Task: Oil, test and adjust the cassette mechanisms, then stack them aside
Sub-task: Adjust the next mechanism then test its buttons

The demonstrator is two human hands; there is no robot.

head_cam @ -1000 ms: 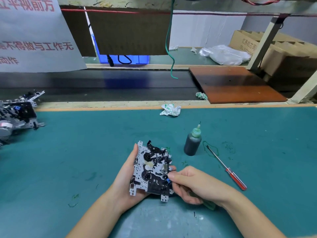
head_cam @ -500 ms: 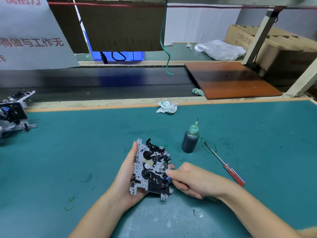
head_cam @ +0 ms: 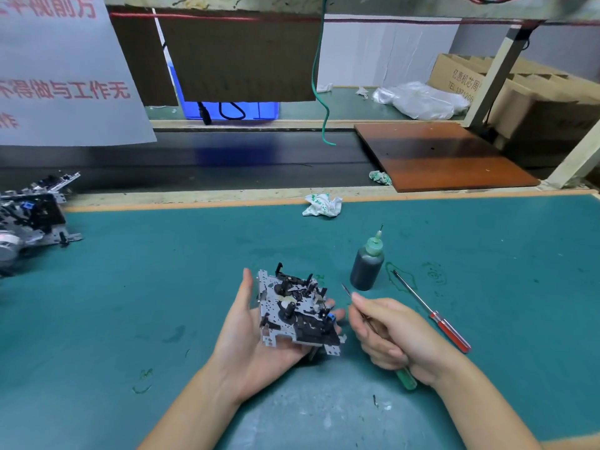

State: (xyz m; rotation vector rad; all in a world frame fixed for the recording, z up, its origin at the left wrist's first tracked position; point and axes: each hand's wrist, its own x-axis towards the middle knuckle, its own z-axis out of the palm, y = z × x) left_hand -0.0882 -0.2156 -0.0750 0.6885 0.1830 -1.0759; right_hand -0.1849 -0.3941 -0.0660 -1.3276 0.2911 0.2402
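Your left hand (head_cam: 256,336) cradles the cassette mechanism (head_cam: 297,308) on its palm above the tabletop (head_cam: 146,287), long axis running twelve to six, thumb along its nine o'clock edge. Your right hand (head_cam: 394,336) is the nearer grip, clenched on a green-handled screwdriver (head_cam: 383,339); the mechanism lies at nine o'clock from its tip, just apart. It's a perforated metal plate crowded with black levers and spindles.

This is a factory work spot. A green desk (head_cam: 130,303) sits by a dark moving belt (head_cam: 227,160) (the kind that carries parts). Cardboard boxes (head_cam: 526,89), a printed sign (head_cam: 61,69), tools and a pile of metal parts (head_cam: 31,219) show it.
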